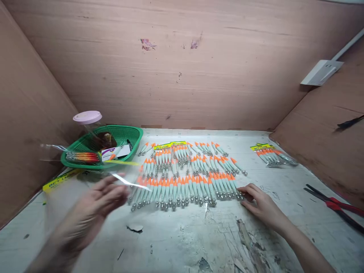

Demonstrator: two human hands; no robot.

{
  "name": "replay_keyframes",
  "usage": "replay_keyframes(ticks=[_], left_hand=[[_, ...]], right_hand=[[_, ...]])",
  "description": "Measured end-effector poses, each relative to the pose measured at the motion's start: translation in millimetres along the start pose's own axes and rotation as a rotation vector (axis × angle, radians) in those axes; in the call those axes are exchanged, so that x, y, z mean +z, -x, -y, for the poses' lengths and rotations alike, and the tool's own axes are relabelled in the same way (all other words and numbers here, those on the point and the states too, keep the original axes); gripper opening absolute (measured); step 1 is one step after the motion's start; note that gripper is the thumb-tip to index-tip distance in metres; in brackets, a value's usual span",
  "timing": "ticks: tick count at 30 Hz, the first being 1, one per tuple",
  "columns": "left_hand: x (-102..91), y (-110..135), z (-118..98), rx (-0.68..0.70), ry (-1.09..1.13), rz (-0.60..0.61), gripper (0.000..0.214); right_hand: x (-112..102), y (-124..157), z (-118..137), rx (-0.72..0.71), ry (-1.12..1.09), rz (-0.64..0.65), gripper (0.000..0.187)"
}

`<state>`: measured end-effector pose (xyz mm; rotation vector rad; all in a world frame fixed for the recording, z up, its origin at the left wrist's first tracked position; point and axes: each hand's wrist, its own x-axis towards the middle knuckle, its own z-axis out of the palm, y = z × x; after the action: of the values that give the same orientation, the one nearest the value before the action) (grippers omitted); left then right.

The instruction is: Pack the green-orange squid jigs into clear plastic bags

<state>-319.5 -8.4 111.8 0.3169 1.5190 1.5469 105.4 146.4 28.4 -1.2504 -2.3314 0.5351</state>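
Squid jigs (179,187) in rows on the bench (170,246)

Left hand (92,208) grips a clear bag (133,182); right hand (261,206) touches an end jig (232,185), grip unclear.

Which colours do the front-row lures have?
The lures are orange and pale green, as the head view shows.

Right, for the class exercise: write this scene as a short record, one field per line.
Squid jigs: orange-tipped, laid in rows
Left hand: holds clear plastic bag, motion-blurred
Right hand: at the rows' front right end; grip unclear
Yellow-header lure packs: some among the rows, others to the right
Green basket: back left, holds pink-lidded jar
Red-handled pliers: far right, slightly open
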Motion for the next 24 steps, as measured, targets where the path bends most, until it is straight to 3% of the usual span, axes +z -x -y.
replay_keyframes(ticks=[3,7,11,17,20,24], left_hand=[[64.3,8.7,21.2,-0.119,0.074,0.215,0.037],[100.6,5.4,40.5,-0.209,0.091,0.394,0.012],[112.9,-2.4,53.2,-0.223,0.145,0.392,0.012],[119.2,-2.5,63.0,-0.235,0.192,0.329,0.009],[119.3,0.0,65.9,-0.250,0.193,0.312,0.007],[119.9,3.3,70.1,-0.256,0.208,0.319,0.006]], right_hand=[[5.2,2.1,-2.5,0.004,-0.006,-0.040,0.016],[-1.2,9.6,0.5,0.002,-0.009,-0.071,0.015],[-11.0,20.9,1.0,0.069,-0.107,-0.096,0.021],[-21.9,29.5,12.6,0.282,-0.511,-0.223,0.032],[-26.6,34.2,50.7,0.074,-0.642,-0.166,0.023],[-17.9,38.0,118.9,-0.268,-0.624,0.186,0.016]])
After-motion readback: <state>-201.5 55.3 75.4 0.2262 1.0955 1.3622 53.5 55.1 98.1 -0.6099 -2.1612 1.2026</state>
